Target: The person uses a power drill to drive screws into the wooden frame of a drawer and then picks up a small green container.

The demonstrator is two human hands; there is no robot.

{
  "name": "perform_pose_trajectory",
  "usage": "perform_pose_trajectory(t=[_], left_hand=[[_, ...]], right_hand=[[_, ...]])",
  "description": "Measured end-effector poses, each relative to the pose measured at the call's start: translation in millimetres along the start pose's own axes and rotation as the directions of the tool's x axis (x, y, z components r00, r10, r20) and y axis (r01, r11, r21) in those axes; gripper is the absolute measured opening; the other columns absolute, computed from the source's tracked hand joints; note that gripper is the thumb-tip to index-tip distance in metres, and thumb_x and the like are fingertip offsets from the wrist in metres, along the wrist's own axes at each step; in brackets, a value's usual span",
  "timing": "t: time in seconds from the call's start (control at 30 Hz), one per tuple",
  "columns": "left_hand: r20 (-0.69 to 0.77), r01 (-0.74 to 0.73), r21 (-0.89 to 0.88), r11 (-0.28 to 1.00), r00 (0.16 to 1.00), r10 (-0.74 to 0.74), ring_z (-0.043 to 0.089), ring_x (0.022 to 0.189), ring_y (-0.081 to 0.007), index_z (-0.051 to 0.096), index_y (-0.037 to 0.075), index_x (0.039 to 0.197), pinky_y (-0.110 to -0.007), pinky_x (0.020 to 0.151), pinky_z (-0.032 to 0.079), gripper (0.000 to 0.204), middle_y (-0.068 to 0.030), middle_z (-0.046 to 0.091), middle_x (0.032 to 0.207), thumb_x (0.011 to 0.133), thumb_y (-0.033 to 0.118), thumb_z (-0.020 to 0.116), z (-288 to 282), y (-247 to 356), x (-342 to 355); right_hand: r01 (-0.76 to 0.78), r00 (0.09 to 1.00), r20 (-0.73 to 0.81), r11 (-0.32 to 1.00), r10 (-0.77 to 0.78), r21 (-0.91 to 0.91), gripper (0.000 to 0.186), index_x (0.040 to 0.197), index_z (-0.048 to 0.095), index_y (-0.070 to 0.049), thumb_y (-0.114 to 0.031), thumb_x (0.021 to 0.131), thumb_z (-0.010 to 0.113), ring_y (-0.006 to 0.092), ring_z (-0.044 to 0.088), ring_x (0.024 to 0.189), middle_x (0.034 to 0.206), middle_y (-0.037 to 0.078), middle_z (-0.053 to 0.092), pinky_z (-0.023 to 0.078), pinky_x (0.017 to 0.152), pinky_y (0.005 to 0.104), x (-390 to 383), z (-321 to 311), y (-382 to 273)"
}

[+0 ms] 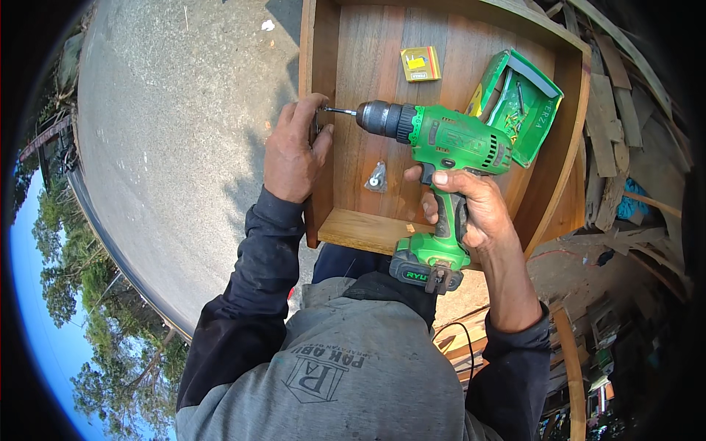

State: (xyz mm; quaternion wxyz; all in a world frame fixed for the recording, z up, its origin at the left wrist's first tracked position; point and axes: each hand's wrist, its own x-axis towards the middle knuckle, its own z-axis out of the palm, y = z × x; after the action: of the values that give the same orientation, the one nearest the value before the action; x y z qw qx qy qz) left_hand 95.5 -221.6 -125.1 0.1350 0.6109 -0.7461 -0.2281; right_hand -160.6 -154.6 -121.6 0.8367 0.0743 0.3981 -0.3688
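Note:
A wooden drawer-like box [318, 51] lies open side up in front of me. My right hand [478, 202] is wrapped around the handle of a green cordless drill [457, 141], with a finger at its trigger. The drill points left, and its thin bit [340, 111] reaches the inner face of the box's left wall. There my left hand [294, 154] pinches a small dark metal piece [317, 126] against the wall, thumb inside and fingers over the edge. The fingers partly hide that piece and the bit's tip.
Inside the box lie a small yellow-gold carton [420, 64], a clear packet with a white round piece [376, 177], and an open green carton [526, 110] holding screws. Scrap wood [614, 125] is piled at the right. Grey pavement [176, 132] stretches along the left.

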Motion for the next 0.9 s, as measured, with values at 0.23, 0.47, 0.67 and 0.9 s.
perform_pose_trajectory(t=[0.23,0.47,0.67,0.9], left_hand=[[-0.008,-0.029,0.011,1.0,1.0,0.029,0.057,0.071,-0.0212,0.059,0.007,0.119,-0.033,0.066,0.048,0.039,-0.0108,0.06,0.093,0.081,0.002,0.07,-0.4,0.1,1.4],[0.001,-0.01,0.024,1.0,1.0,0.01,0.058,0.072,-0.0208,0.06,0.007,0.117,-0.033,0.066,0.048,0.038,-0.0108,0.061,0.094,0.081,0.002,0.07,-1.0,0.2,1.0],[-0.006,-0.005,0.02,1.0,1.0,0.005,0.058,0.071,-0.0185,0.06,0.006,0.119,-0.031,0.066,0.049,0.039,-0.0104,0.064,0.1,0.081,0.001,0.07,0.9,-0.7,-1.4],[0.009,0.011,0.057,0.998,1.0,-0.011,0.06,0.071,-0.0179,0.06,0.005,0.12,-0.03,0.067,0.051,0.04,-0.0109,0.065,0.103,0.082,0.002,0.071,0.9,-0.4,-1.5]], right_hand=[[0.012,1.0,-0.024,1.0,-0.012,0.027,0.044,0.12,0.054,0.006,-0.007,0.081,0.068,0.0193,0.065,0.059,0.101,0.019,0.068,0.055,0.048,0.0276,0.2,0.4,3.2],[0.01,1.0,0.012,1.0,-0.01,0.016,0.041,0.118,0.056,0.006,-0.007,0.082,0.07,0.019,0.065,0.058,0.105,0.018,0.068,0.057,0.049,0.0329,3.3,-5.7,2.6],[-0.005,1.0,0.015,1.0,0.005,0.018,0.04,0.118,0.056,0.006,-0.008,0.082,0.07,0.0188,0.065,0.059,0.103,0.017,0.068,0.056,0.048,0.0326,5.7,-9.0,0.7],[0.011,1.0,0.025,1.0,-0.011,-0.022,0.037,0.114,0.058,0.005,-0.009,0.082,0.071,0.0175,0.065,0.059,0.101,0.016,0.069,0.054,0.046,0.0304,7.4,-10.7,-0.8]])
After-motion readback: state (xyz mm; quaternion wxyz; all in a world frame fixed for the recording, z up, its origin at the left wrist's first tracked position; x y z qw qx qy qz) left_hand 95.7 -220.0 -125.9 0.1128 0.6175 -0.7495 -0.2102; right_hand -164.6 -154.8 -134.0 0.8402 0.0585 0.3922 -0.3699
